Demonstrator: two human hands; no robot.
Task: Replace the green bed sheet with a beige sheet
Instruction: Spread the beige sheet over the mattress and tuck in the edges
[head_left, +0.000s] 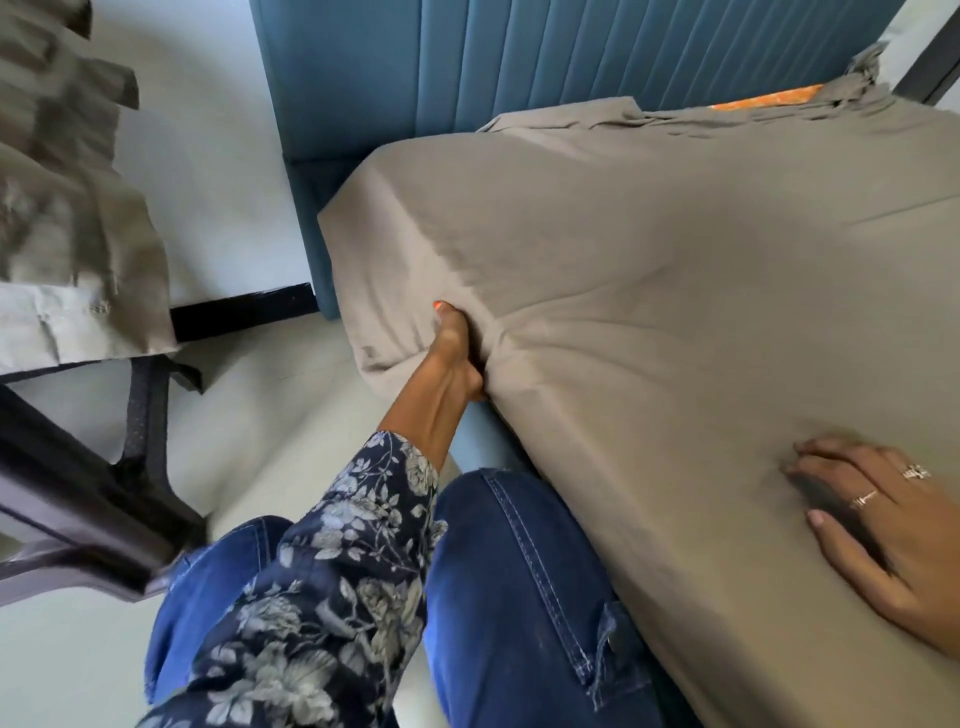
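A beige sheet (675, 249) covers the mattress from its near side edge up to the blue headboard. My left hand (457, 358) grips a fold of the sheet at the mattress's side edge, fingers buried in the cloth with only the thumb showing. My right hand (878, 514) lies flat on top of the sheet near the lower right, fingers spread and pressing the cloth down. Creases run from the left hand across the bed. No green sheet is in view.
The blue padded headboard (519, 57) stands behind the bed. An orange patch (763, 98) shows under bunched cloth at the far corner. A dark-framed stand (140, 415) at left carries beige cloth (67, 218). Pale floor lies between the stand and the bed.
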